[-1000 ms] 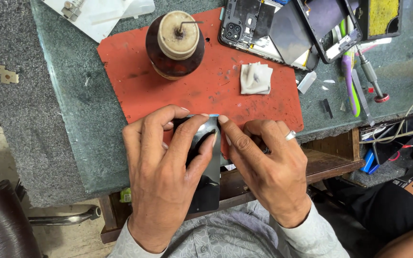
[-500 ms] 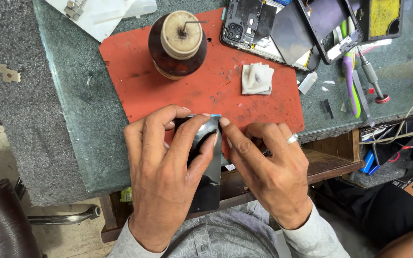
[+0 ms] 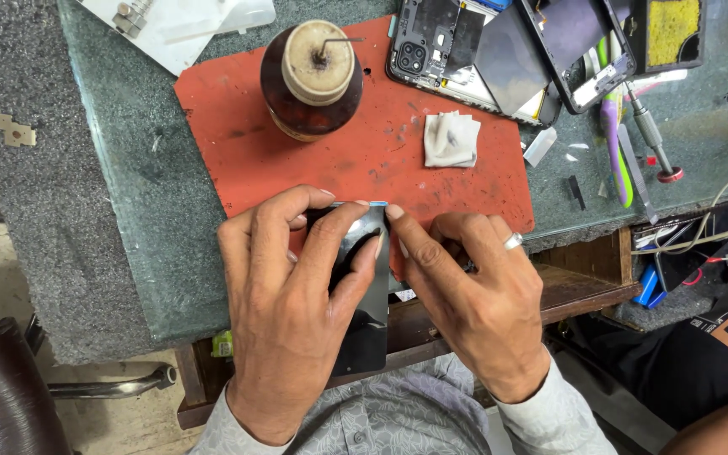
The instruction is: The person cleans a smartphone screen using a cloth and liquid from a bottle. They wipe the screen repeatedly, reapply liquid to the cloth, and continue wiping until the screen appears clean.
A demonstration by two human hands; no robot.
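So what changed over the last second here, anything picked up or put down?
Almost nothing. Both hands keep hold of the black phone screen at the mat's near edge; the left hand and right hand barely shift, fingertips pressing its top edge as before. Nothing was taken or let go. The brown bottle, white cloth and opened phones stayed put.

Left hand and right hand both grip a black phone screen at the red mat edge. Brown bottle stands behind, folded white cloth beside it.

A bottle stands on the mat; a folded cloth lies to its right, opened phones behind.
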